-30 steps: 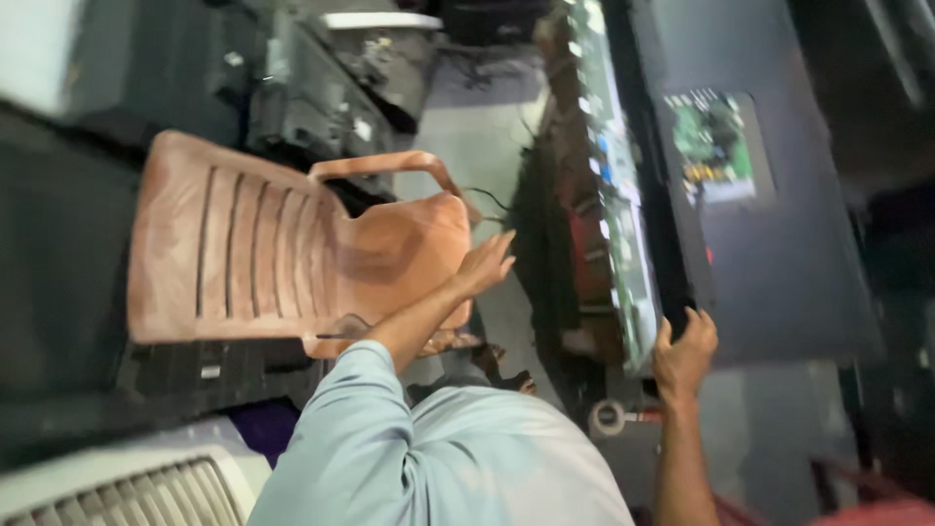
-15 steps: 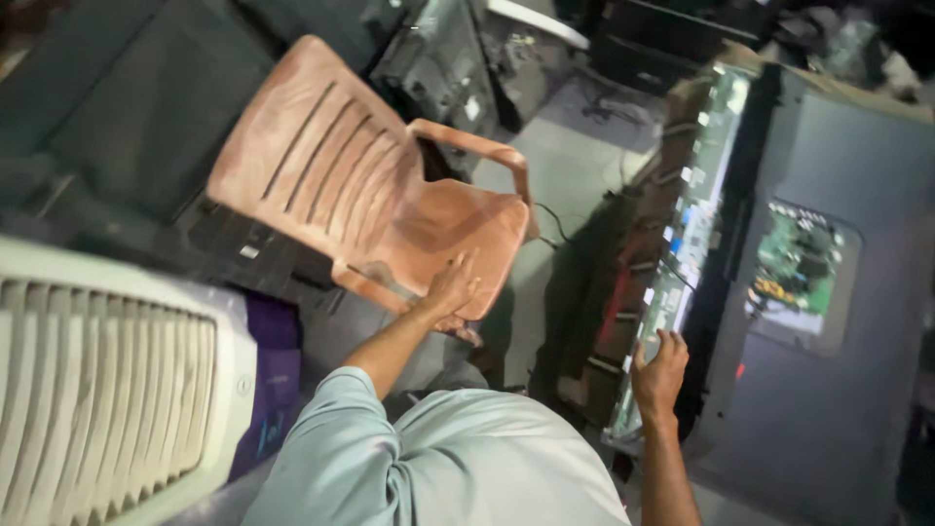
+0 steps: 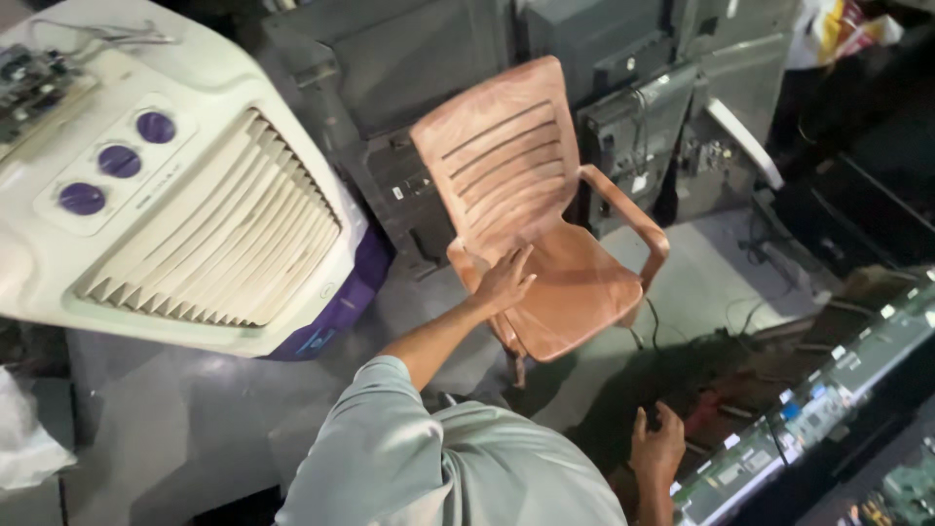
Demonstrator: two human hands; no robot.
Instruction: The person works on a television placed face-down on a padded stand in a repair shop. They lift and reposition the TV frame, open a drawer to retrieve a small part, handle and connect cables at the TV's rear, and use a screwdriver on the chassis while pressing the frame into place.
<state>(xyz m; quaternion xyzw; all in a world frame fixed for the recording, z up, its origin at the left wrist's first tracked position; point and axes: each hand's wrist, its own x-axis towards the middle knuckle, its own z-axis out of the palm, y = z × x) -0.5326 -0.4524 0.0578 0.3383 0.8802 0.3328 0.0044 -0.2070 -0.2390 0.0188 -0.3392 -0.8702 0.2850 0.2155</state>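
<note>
Brown plastic chair (image 3: 545, 224) stood on the grey floor (image 3: 175, 419), slatted back toward the stacked dark TV casings (image 3: 623, 68) behind it, one armrest on the right side clearly visible. Left hand (image 3: 504, 282) was laid flat on the near left edge of the seat, fingers spread and relaxed, touching the plastic but not curled round anything. Arm came out of a pale grey-green sleeve (image 3: 390, 438) at the bottom of the view.

Right hand (image 3: 657, 450) was lower right, resting on the edge of a flat TV panel (image 3: 808, 419) lying with its internals exposed; fingers bent over the edge, but couldn't tell whether it was actually gripping or only leaning on it. Strip boards and small white connectors ran along that panel edge, a green circuit board (image 3: 901, 492) showing in the corner.

Left of the chair, well apart from both hands: a large white air cooler (image 3: 185, 205) tipped at an angle, louvred front, three purple knobs (image 3: 119, 161) in a row, purple base. A small circuit board (image 3: 29, 78) sat on top of it at the far left. Crumpled clear plastic bag (image 3: 24, 438) lay at the left edge on the floor. Black cable (image 3: 653, 321) trailed on the floor just right of the chair
</note>
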